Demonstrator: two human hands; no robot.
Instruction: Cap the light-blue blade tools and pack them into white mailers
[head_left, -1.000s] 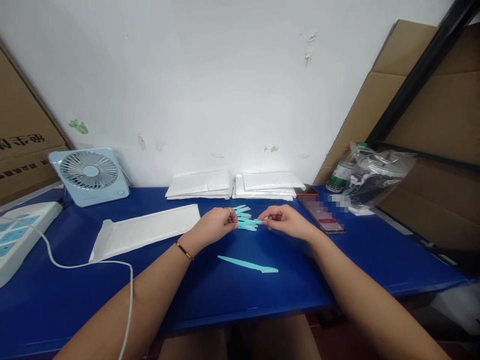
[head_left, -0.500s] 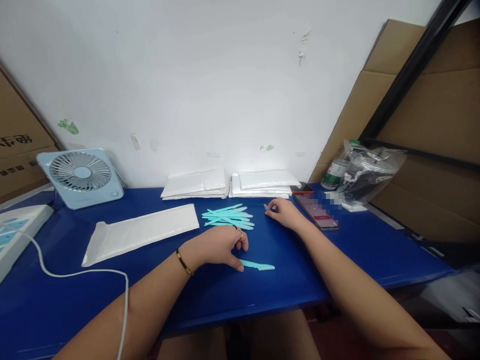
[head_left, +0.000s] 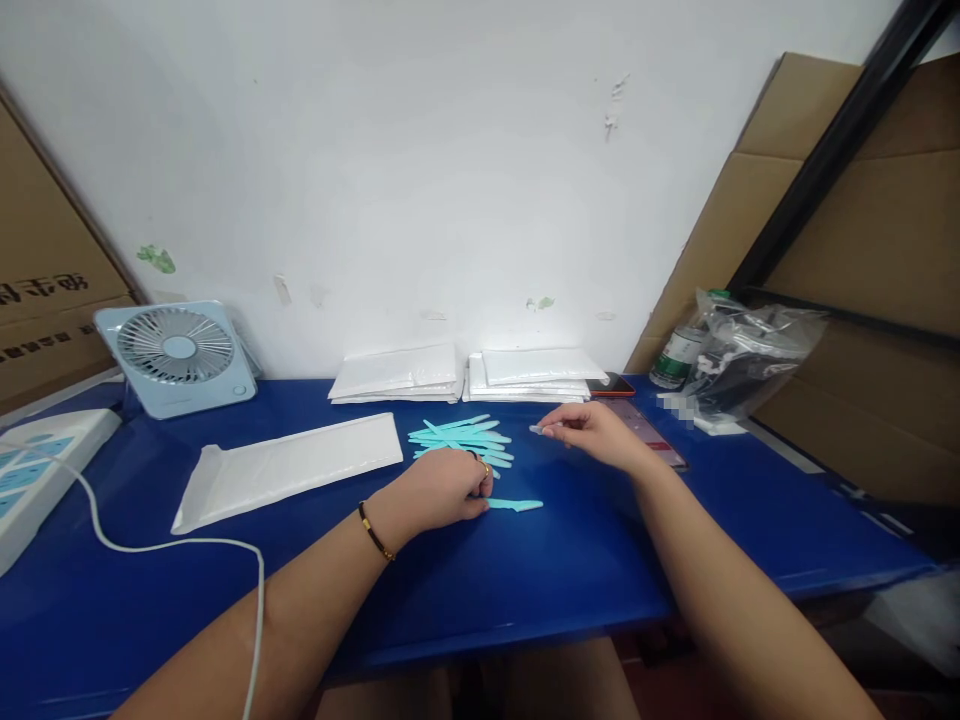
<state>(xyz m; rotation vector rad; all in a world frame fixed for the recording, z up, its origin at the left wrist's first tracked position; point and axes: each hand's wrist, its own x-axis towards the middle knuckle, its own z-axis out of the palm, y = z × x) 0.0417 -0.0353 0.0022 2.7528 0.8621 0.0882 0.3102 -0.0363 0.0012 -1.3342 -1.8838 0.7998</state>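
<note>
My left hand (head_left: 454,490) is closed on the handle end of a turquoise eyebrow razor (head_left: 517,505), whose blade end points right, low over the blue table (head_left: 555,580). Just behind that hand lies a loose pile of similar eyebrow razors (head_left: 461,432), partly covered by my knuckles. My right hand (head_left: 589,432) pinches a small clear plastic piece (head_left: 537,429) between thumb and fingertips, to the right of the pile. Its exact shape is too small to make out. A white padded envelope (head_left: 292,470) lies flat left of the pile.
Stacked white envelopes (head_left: 397,372) and a second stack (head_left: 536,372) lie against the wall. A blue fan (head_left: 176,355), a power strip (head_left: 52,470) and its white cable stand left. On the right are a phone (head_left: 652,432), a bottle (head_left: 675,358) and a plastic bag (head_left: 757,350).
My left hand has drawn the eyebrow razor back toward the pile, away from the table's front edge. My right hand still pinches the clear piece and has shifted slightly right.
</note>
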